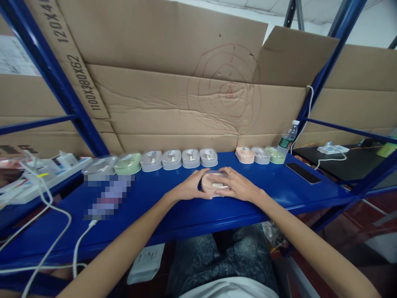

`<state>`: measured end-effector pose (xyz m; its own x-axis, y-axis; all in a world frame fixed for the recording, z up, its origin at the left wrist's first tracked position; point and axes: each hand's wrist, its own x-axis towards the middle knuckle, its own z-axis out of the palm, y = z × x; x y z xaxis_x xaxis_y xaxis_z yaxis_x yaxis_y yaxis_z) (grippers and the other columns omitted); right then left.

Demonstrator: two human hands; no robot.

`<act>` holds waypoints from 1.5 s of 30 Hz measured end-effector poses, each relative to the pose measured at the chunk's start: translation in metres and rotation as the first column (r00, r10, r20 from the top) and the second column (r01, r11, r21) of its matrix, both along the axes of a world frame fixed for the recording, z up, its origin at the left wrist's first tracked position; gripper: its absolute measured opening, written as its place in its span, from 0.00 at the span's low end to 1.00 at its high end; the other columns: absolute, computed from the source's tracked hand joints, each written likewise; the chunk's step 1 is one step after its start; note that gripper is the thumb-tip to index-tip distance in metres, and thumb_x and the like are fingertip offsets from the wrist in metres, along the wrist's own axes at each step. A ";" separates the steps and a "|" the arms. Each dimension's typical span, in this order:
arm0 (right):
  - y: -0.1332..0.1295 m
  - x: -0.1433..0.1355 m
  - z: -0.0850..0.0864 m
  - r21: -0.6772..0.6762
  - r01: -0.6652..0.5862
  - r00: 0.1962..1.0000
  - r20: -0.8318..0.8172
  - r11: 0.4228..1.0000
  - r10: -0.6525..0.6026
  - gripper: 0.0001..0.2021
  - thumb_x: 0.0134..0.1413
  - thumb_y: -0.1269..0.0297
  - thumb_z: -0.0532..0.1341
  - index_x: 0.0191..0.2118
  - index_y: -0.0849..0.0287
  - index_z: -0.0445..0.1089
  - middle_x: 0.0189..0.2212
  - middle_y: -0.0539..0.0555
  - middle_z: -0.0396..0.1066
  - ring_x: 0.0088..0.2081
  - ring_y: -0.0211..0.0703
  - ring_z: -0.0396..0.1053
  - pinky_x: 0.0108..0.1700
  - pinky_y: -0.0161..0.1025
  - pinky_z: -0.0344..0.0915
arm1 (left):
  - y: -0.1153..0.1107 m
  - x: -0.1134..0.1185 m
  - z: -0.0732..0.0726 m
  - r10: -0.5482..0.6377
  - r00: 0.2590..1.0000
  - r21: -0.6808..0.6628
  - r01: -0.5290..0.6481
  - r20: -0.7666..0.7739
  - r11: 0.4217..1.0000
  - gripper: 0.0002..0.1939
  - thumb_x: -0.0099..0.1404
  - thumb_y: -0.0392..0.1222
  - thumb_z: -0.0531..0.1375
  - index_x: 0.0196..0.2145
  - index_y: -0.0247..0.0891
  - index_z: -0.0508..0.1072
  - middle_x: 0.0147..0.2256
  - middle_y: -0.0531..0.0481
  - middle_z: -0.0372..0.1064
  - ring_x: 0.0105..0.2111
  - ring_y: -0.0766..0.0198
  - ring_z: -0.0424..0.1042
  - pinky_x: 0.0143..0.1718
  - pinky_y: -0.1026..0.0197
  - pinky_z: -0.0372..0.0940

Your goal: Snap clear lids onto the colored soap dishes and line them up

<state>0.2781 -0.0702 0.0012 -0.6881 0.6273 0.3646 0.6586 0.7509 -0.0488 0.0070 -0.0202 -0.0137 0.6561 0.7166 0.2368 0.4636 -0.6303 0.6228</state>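
A pale pink rounded plastic box (207, 185) with a clear lid rests at the middle of the blue shelf, near its front part. My left hand (190, 186) is closed around its left side, thumb at the front and fingers behind. From the right, my right hand (237, 185) grips it, with fingers lying across the lid beside a light-coloured strip. Behind my hands stand several similar boxes: a green one (127, 164), grey ones such as this grey box (171, 160), and, to the right, another pink box (245, 155).
A dark phone (303, 172) lies at the right, below a plastic bottle (288, 138). At the left are a white power strip (66, 165), loose white cables (66, 223) and a pixelated object (108, 196). Blue metal posts and a cardboard wall (161, 99) bound the shelf (173, 215).
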 end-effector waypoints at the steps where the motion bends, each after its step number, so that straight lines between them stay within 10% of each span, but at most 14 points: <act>1: 0.000 0.000 0.001 -0.002 -0.005 1.000 0.003 1.000 0.005 0.30 0.72 0.44 0.60 0.73 0.49 0.65 0.63 0.67 0.64 0.64 0.61 0.65 0.66 0.61 0.66 | 0.000 0.000 0.000 0.005 1.000 -0.004 -0.005 -0.006 1.000 0.60 0.52 0.61 0.78 0.74 0.41 0.58 0.71 0.33 0.59 0.71 0.31 0.59 0.70 0.33 0.56; 21: 0.000 0.009 -0.017 -0.183 -0.136 0.932 -0.357 0.974 0.063 0.33 0.69 0.49 0.66 0.74 0.48 0.60 0.66 0.61 0.61 0.68 0.56 0.62 0.69 0.55 0.64 | 0.005 -0.002 -0.002 -0.022 0.998 0.013 0.023 -0.051 1.000 0.62 0.55 0.64 0.77 0.76 0.39 0.54 0.72 0.31 0.56 0.72 0.34 0.56 0.72 0.34 0.53; 25: -0.009 0.014 -0.020 -0.074 0.169 0.961 -0.211 0.983 -0.182 0.34 0.71 0.44 0.62 0.74 0.54 0.60 0.67 0.67 0.60 0.68 0.63 0.62 0.69 0.60 0.64 | 0.007 -0.002 -0.003 -0.014 1.000 0.036 0.014 -0.002 0.999 0.58 0.59 0.61 0.74 0.76 0.41 0.52 0.71 0.34 0.60 0.71 0.37 0.60 0.72 0.37 0.55; 31: -0.012 0.008 0.000 0.105 0.640 0.755 0.098 0.761 -0.649 0.30 0.74 0.46 0.53 0.71 0.60 0.61 0.57 0.74 0.69 0.53 0.71 0.74 0.56 0.62 0.68 | 0.005 -0.003 0.001 0.017 1.000 0.013 -0.017 -0.014 1.000 0.54 0.62 0.63 0.72 0.76 0.43 0.54 0.69 0.36 0.64 0.69 0.39 0.64 0.70 0.38 0.58; 45: 0.055 0.009 0.002 0.066 0.771 0.628 0.080 0.633 -0.774 0.31 0.72 0.45 0.56 0.68 0.64 0.56 0.66 0.80 0.59 0.55 0.68 0.74 0.53 0.55 0.68 | 0.004 -0.005 0.004 0.002 0.999 0.001 -0.002 -0.041 1.000 0.51 0.66 0.63 0.70 0.76 0.43 0.54 0.69 0.36 0.64 0.69 0.40 0.63 0.70 0.39 0.59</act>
<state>0.2876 -0.0152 0.0032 0.0143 0.9370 0.3491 0.9980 -0.0351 0.0533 0.0023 -0.0166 -0.0093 0.6639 0.7177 0.2103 0.4902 -0.6300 0.6023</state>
